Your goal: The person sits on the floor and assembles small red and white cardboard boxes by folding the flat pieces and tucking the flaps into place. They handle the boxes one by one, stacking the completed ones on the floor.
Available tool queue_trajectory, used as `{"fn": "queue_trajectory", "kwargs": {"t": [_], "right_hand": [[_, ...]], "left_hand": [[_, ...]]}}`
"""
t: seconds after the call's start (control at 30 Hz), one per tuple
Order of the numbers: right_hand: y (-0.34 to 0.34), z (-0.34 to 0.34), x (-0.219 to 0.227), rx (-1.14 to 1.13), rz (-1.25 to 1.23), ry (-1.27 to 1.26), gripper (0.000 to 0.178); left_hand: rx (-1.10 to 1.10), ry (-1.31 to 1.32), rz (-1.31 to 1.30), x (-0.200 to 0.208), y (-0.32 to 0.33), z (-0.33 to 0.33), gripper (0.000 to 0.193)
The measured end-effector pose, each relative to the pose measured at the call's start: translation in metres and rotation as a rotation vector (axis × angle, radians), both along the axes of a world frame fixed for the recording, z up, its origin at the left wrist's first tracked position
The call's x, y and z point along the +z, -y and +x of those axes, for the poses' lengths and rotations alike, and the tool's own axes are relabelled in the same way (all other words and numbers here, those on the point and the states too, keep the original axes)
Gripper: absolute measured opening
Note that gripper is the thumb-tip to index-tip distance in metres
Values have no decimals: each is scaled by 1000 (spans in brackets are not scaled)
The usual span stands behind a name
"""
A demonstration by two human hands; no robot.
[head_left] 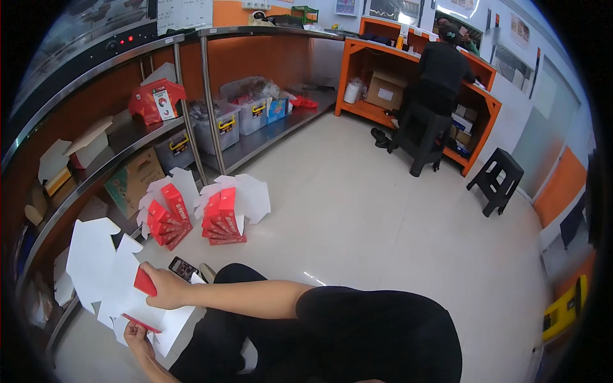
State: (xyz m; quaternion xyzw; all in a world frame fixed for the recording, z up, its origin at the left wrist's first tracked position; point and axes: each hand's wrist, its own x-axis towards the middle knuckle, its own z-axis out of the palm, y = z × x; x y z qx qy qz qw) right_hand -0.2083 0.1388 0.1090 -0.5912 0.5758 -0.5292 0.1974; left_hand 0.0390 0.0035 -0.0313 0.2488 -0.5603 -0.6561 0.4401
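At the lower left I hold a partly folded cardboard box [102, 262], white inside and red outside, with cut flaps spread open. My right hand [167, 288] reaches across from the right and is closed on one red-backed panel of it. Below, my left hand [137, 337] grips another flap with a red edge, thumb on top. Its palm is partly hidden by the card. On the floor beyond, two fanned stacks of red-and-white boxes [169, 220] [223, 217] stand side by side. A phone [183, 268] with a lit screen lies near my right wrist.
A steel shelf rack [96, 163] along the left holds cartons, a red box [156, 102] and plastic bins [217, 124]. At the back, a person in black [440, 70] sits on a dark stool [421, 134] at an orange counter [357, 51]. Another stool [497, 180] stands right.
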Motion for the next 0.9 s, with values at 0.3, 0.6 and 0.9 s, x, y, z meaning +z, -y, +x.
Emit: {"fn": "queue_trajectory", "kwargs": {"t": [0.3,0.6,0.9], "right_hand": [[-16,21,14,58,-24,-59,69],[90,-45,-85,-14,-19,3,102],[152,-25,-108,271,313,213,81]], "left_hand": [[6,-64,92,11,-20,-2,28],[283,390,113,53,-39,-7,28],[283,65,159,27,8,27,24]]}}
